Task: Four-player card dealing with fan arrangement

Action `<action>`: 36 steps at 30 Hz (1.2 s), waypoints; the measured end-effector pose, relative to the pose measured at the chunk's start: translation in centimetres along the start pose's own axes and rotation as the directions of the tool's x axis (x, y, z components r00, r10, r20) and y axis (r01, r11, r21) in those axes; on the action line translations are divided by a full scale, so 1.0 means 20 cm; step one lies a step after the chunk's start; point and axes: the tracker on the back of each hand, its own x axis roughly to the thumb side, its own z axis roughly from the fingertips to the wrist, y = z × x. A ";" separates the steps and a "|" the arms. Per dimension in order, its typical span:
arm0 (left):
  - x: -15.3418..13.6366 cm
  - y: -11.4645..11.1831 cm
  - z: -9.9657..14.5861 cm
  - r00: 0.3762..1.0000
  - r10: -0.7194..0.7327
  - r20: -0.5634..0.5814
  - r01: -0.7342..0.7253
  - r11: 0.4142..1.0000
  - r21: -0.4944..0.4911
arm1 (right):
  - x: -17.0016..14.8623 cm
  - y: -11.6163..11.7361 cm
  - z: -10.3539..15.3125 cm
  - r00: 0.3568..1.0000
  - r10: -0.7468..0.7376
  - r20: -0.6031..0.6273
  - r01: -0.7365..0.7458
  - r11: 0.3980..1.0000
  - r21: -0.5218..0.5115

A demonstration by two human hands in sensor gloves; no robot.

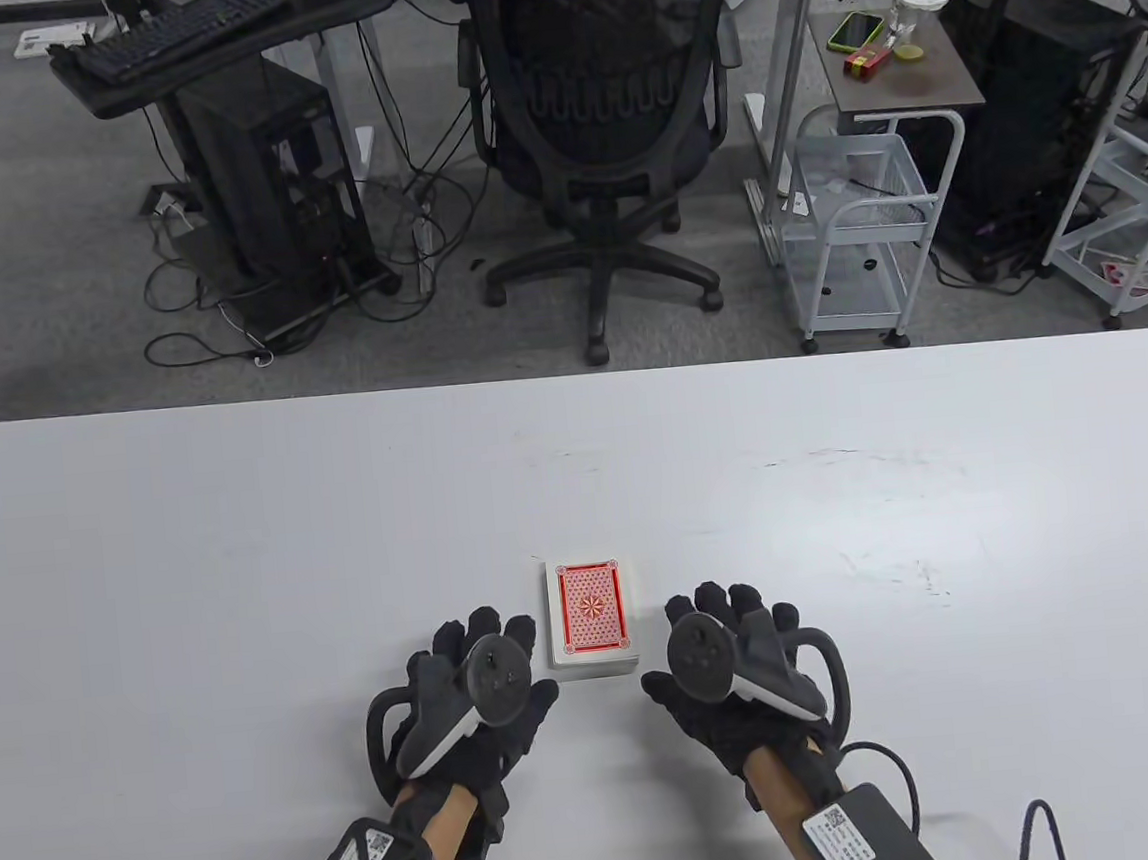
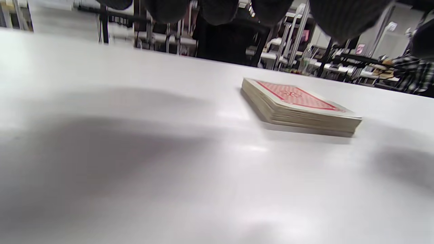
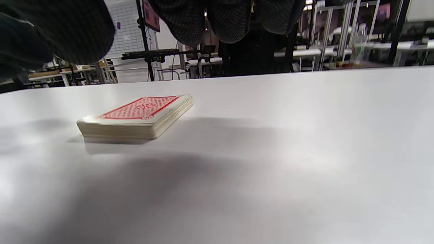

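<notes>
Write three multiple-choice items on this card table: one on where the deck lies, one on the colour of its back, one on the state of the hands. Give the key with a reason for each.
1. Where does the deck of cards lie on the table?
A. Between the two hands, near the table's near edge
B. At the far left corner
C. Under the right hand

2. What colour is the pattern on the top card's back?
A. Blue
B. Red
C. Green

3. What is the state of the left hand and the right hand?
A. Both grip the deck
B. The left hand holds a fan of cards
C. Both are apart from the deck and hold nothing

Key: 1 A, as the table view shows the deck in the gap between the hands. 2 B, as a red pattern with a white border shows in all views. 3 C, as bare table shows between each hand and the deck.
</notes>
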 end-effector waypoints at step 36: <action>-0.07 -0.17 -0.55 0.533 0.572 -0.624 -0.820 0.531 -0.213 | -0.07 0.12 -0.47 0.641 -0.681 -0.353 0.766 0.600 0.232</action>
